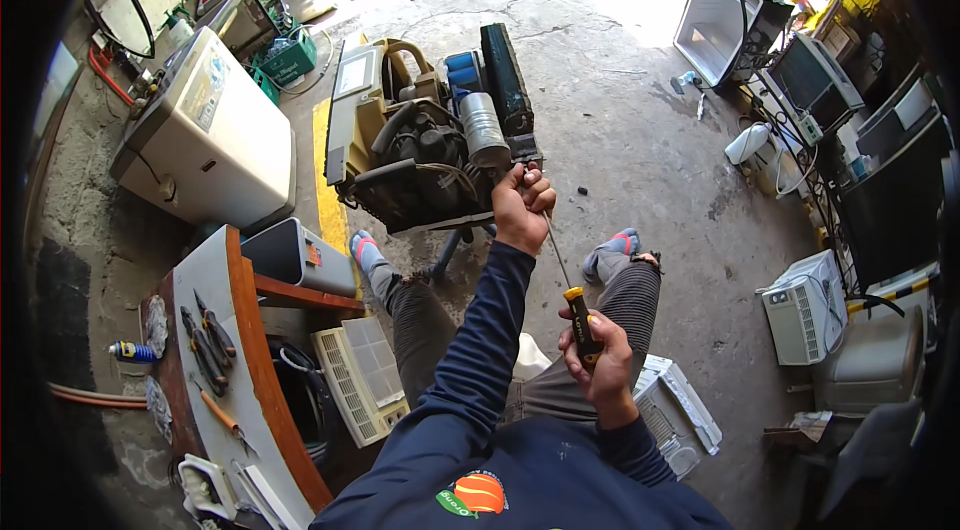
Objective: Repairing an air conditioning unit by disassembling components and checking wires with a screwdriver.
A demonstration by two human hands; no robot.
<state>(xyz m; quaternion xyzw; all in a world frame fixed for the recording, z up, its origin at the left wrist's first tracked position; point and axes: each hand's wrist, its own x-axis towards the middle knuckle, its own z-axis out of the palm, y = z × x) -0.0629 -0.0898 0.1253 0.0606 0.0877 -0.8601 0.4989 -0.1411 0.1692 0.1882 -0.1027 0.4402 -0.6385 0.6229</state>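
My right hand (604, 370) is wrapped round the black-and-yellow handle of a screwdriver (580, 316). Its long thin shaft slants up and away, ending by the fingers of my left hand (522, 212). Those fingers are curled in at the near right corner of an opened air conditioner unit (410, 170); whatever they pinch is too small to make out. Inside the unit are a silver cylinder (483, 130), a blue part (463, 73), a dark compressor-like mass and a finned dark coil (506, 80). The unit is raised off the floor on a dark support.
On the left, a table (215, 330) bears pliers (207, 350) and a spray can (133, 352). A white appliance (215, 130) stands beyond. Between my feet and the table are a grey bin (310, 258) and a beige grille (362, 380). At right sit another air conditioner (805, 310) and screens.
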